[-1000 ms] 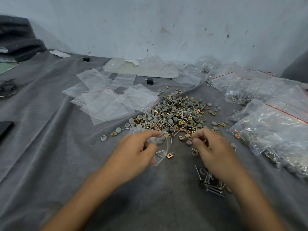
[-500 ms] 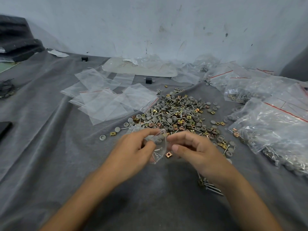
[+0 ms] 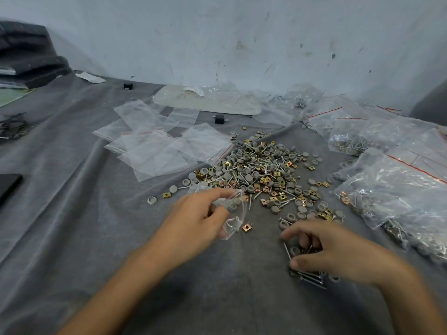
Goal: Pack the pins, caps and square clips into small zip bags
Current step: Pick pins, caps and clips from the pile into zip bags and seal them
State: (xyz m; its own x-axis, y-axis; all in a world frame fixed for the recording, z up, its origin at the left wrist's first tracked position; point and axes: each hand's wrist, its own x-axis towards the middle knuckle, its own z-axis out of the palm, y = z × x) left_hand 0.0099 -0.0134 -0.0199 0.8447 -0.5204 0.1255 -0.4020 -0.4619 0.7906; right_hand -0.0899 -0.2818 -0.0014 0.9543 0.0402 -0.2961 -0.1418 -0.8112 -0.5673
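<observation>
My left hand [image 3: 198, 216] pinches a small clear zip bag [image 3: 235, 213] open at its mouth; a few pins and grey caps lie inside it. A copper square clip [image 3: 246, 227] lies on the cloth just beside the bag. My right hand [image 3: 324, 250] hovers with curled fingers over a small bundle of pins and caps [image 3: 307, 274] near me, thumb and fingers closing round them. Beyond both hands spreads the main heap of pins, grey caps and gold square clips [image 3: 261, 172].
Empty zip bags [image 3: 154, 151] lie fanned out at the left of the heap. Filled bags [image 3: 391, 184] pile up on the right. A grey cloth [image 3: 72, 226] covers the table; a dark flat object [image 3: 8, 187] sits at the left edge, a wall behind.
My right hand left the bag's mouth and dropped back right and towards me, onto the near bundle of pins. My left hand kept holding the bag in place.
</observation>
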